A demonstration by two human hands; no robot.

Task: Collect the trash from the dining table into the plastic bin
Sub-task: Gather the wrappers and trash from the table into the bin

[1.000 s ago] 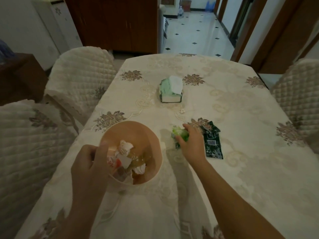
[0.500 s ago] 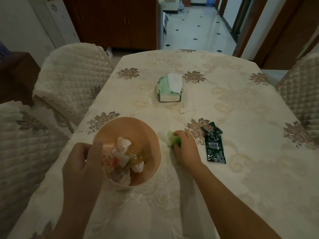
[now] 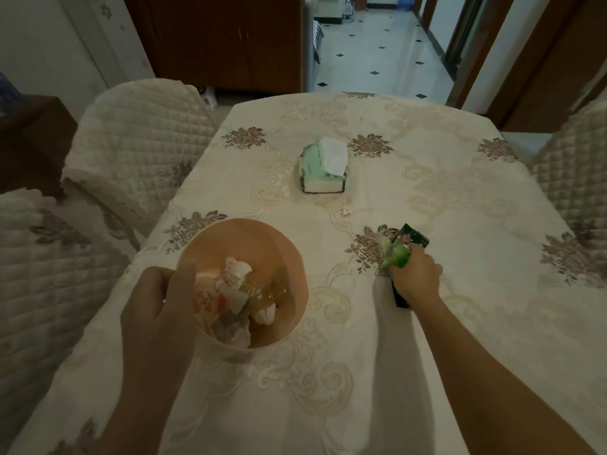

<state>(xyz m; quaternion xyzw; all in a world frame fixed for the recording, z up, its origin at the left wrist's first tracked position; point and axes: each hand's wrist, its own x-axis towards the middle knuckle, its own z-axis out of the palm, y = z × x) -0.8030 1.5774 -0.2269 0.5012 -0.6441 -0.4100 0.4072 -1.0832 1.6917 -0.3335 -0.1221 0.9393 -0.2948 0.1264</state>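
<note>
Trash: my right hand [image 3: 415, 277] clutches a green wrapper [image 3: 398, 255] and presses on the dark packet [image 3: 410, 239] lying on the surface. Left hand [image 3: 157, 310] grips the bin's [image 3: 262, 238] rim. Next, I'd gather both and carry them over the bin.

Dark wrapper [image 3: 414, 237] mostly hidden under right hand [image 3: 414, 278].

A green tissue pack [image 3: 323, 169] with a white sheet sticking out of its top sits in the upper middle of the frame. Quilted cream chair covers [image 3: 131, 142] stand at the left, another at the right edge [image 3: 578, 165]. A dark wooden cabinet [image 3: 213, 41] and a white tiled hallway floor [image 3: 377, 50] fill the top.
</note>
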